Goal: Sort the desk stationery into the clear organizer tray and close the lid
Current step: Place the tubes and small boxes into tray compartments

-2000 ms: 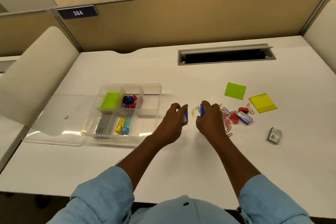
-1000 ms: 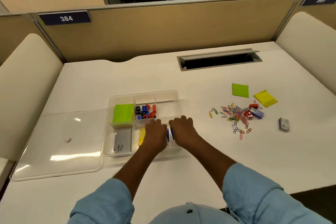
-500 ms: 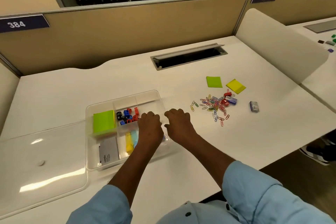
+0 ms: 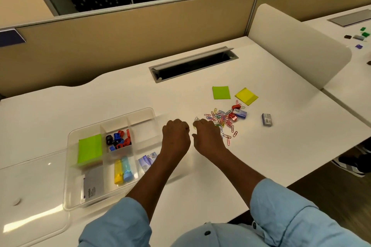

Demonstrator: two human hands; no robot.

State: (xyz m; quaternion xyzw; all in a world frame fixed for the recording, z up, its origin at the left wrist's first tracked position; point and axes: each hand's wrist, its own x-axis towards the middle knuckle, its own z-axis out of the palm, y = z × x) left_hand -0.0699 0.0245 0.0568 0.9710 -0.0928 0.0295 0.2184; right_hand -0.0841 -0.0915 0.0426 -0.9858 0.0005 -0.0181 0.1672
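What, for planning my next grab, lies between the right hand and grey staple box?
Head view: coloured paper clips by the right hand, then bare desk to the staple box.

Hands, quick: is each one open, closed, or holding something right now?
Left hand: fingers curled under, palm hidden; cannot tell.
Right hand: fingertips at the paper clips; grip cannot be told.

White laminate desk [image 4: 120, 102]: clear plastic compartment tray [image 4: 140, 126] at eight o'clock, flat clear lid [image 4: 30, 196] beside it; at two o'clock a square green sticky pad [image 4: 221, 92], square yellow sticky pad [image 4: 246, 96], scattered coloured paper clips [image 4: 220, 120], small grey box [image 4: 266, 119], perhaps staples.
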